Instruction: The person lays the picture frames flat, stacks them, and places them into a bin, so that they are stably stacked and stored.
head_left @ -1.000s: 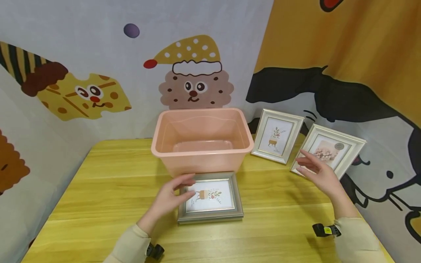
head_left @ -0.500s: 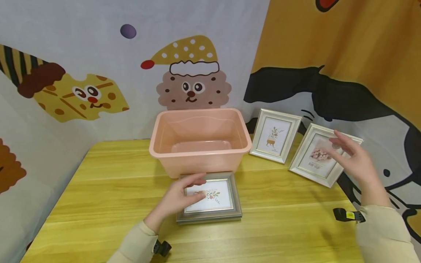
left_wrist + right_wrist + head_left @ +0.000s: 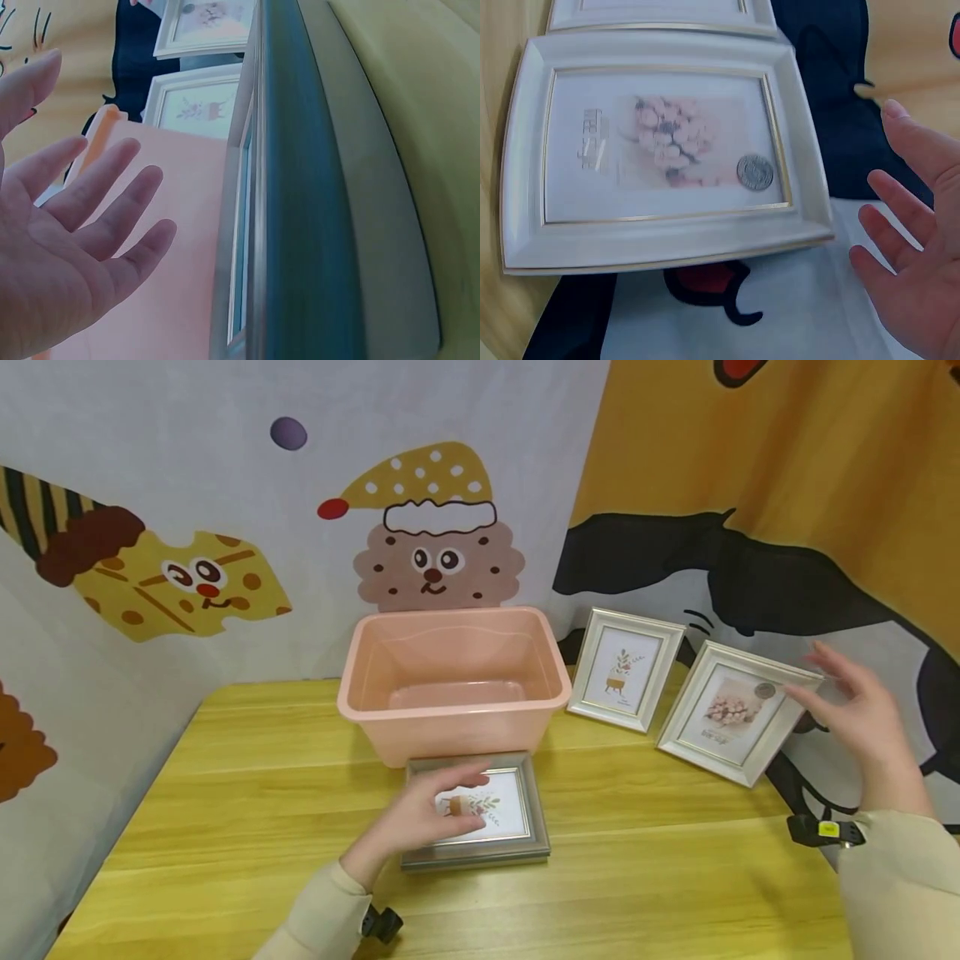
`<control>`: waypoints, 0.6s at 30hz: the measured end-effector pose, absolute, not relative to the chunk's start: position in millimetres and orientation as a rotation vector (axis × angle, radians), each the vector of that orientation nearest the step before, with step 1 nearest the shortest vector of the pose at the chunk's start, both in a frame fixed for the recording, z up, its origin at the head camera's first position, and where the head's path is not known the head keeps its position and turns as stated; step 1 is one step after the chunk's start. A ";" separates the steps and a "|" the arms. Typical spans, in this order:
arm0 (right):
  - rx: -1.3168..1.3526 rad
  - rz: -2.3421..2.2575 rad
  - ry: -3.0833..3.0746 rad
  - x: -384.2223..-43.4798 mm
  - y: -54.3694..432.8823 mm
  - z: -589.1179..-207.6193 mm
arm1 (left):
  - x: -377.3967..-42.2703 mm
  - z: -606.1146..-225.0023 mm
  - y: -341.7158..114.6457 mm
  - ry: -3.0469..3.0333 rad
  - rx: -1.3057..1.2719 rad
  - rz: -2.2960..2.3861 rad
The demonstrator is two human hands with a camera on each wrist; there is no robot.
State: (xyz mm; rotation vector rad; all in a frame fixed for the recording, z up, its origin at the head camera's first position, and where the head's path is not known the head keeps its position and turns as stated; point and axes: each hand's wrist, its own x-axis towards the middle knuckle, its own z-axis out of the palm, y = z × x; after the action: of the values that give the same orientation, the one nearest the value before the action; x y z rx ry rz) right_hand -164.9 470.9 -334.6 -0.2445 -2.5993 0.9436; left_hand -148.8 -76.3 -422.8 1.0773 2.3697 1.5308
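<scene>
My left hand (image 3: 427, 814) hovers over the grey picture frame (image 3: 528, 835) that lies flat on the table. Its fingers are spread and hold nothing, as the left wrist view also shows. My right hand (image 3: 862, 714) is beside the upper right corner of a white picture frame (image 3: 675, 735) with a pink flower print. In the right wrist view its fingers (image 3: 892, 202) are loosely spread, apart from that frame's edge. A round grey disc (image 3: 755, 172) shows on the flower print. Left of it, another white picture frame (image 3: 648, 693) with a plant-pot print leans upright.
A pink plastic bin (image 3: 453, 727) stands at the back of the wooden table (image 3: 247, 793), directly behind the grey frame; I see nothing inside it. A cartoon-printed cloth (image 3: 315, 560) hangs behind the table and along its right side.
My right hand has moved right, from in front of the flower-print frame to beside its right corner. My left hand has shifted slightly right over the grey frame. The frames stay in place.
</scene>
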 end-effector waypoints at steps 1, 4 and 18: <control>-0.258 0.938 -2.604 -165.6 472.6 -335.0 | -148.9 -423.5 -75.0 2.363 1.085 1.526; -0.262 0.934 -2.620 -167.6 479.2 -337.0 | -148.4 -425.5 -70.1 2.340 1.090 1.516; -0.295 0.943 -2.738 -179.0 501.7 -346.2 | -149.8 -430.9 -48.5 2.286 1.114 1.574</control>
State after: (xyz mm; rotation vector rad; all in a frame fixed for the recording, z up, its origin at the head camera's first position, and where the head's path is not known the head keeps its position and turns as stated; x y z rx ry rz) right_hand -179.0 501.7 -346.2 -0.2946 -2.7383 0.9431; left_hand -149.8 -48.5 -430.9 1.1144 2.2864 1.5740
